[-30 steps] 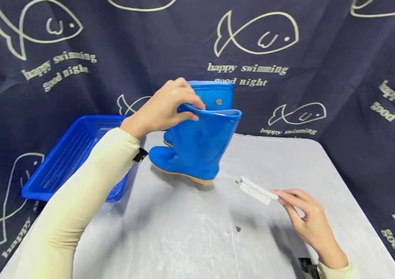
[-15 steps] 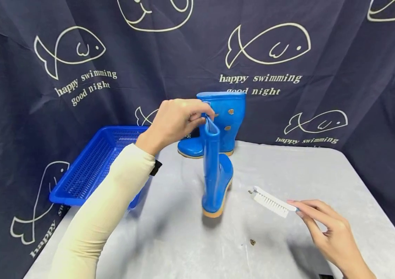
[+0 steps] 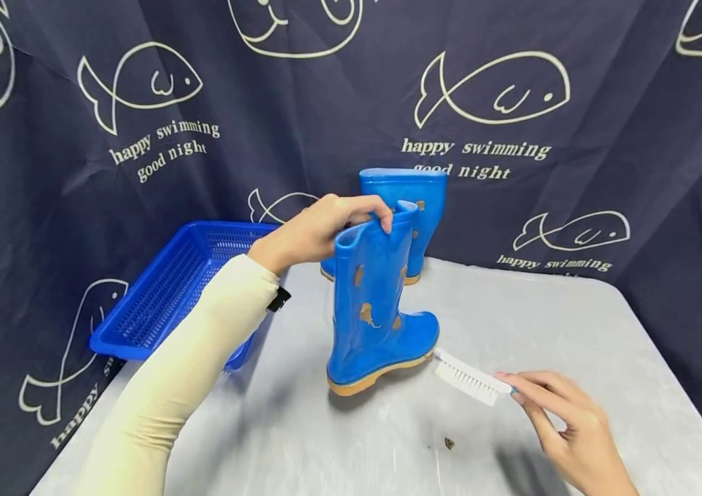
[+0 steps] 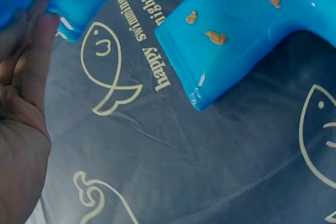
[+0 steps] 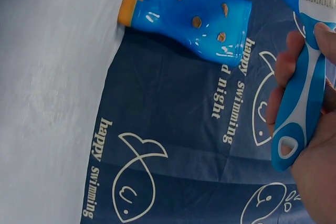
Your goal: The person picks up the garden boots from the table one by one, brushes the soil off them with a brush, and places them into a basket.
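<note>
My left hand (image 3: 326, 231) pinches the top rim of a blue rubber boot (image 3: 357, 351), its toe pointing right and its shaft leaning slightly. Brown patches (image 3: 366, 313) mark the side of the shaft. Behind it stands a second blue rubber boot (image 3: 403, 186), partly hidden; the left wrist view shows several brown patches on this other boot (image 4: 252, 17). In my right hand (image 3: 574, 420) is a scrub brush (image 3: 471, 379) with white bristles facing down, its far end close to the held boot's toe. The blue and white brush handle (image 5: 299, 108) lies along the fingers in the right wrist view.
A blue plastic basket (image 3: 133, 296) with perforated walls stands at the left, beside my left forearm. One small brown crumb (image 3: 449, 443) lies on the pale tabletop (image 3: 351, 448). A dark blue fish-print curtain (image 3: 301, 124) hangs behind the table.
My left hand has turned the held boot round: its toe pointed left, then away, and now points right, bringing the patched side into view. The right hand keeps its hold on the brush.
</note>
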Motion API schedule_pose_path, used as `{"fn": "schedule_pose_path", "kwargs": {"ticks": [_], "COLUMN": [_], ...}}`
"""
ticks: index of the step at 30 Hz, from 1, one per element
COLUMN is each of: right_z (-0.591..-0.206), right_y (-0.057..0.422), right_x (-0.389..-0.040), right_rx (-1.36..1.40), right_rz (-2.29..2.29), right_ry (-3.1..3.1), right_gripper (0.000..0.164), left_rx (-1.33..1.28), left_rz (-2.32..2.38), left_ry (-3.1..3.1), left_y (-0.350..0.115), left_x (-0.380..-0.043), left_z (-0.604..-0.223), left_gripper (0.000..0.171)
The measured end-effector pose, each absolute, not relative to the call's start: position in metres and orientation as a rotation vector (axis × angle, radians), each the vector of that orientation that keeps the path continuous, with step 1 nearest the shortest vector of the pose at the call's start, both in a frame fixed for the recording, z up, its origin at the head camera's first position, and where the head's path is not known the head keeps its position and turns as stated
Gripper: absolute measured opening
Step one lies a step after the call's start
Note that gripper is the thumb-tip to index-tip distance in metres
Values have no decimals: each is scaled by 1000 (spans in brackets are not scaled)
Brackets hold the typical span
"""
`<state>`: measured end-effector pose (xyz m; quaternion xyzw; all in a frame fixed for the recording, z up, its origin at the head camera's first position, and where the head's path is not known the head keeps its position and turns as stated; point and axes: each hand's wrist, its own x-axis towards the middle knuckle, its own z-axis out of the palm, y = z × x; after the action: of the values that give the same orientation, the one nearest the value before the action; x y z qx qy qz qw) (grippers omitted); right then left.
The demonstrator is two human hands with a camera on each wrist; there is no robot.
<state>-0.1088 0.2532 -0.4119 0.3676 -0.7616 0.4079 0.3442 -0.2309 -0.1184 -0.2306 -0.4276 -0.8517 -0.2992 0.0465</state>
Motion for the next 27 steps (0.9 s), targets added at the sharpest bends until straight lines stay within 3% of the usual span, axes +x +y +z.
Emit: {"fn": "schedule_pose_path", "kwargs": {"ticks": [4, 9, 12, 18, 27], "right_z": [-413, -407, -403, -400, -397], "right_y": [251, 243, 237, 228, 225], "right_x": [-105, -105, -109, -110, -116], "right_rx": [984, 1031, 1048, 1034, 1014], "right_rz": [1072, 1084, 1051, 1031, 1054], "right_ry": [-1936, -1863, -1855, -1908, -1940], "right_gripper": [25, 23, 24, 29, 28], "left_rx": [-1295, -1330, -1291, -1301, -1196], "left_rz": [-1225, -1579, -1708, -1674, -1735], "left_ry": [-2544, -2522, -2551, -2689, -2722], "left_y": [-120, -126, -132, -137, -132], "left_x": [-233, -240, -249, -250, -254], "left_z": [-236, -243, -251, -266, -257], "left_gripper": [36, 22, 38, 38, 37]}}
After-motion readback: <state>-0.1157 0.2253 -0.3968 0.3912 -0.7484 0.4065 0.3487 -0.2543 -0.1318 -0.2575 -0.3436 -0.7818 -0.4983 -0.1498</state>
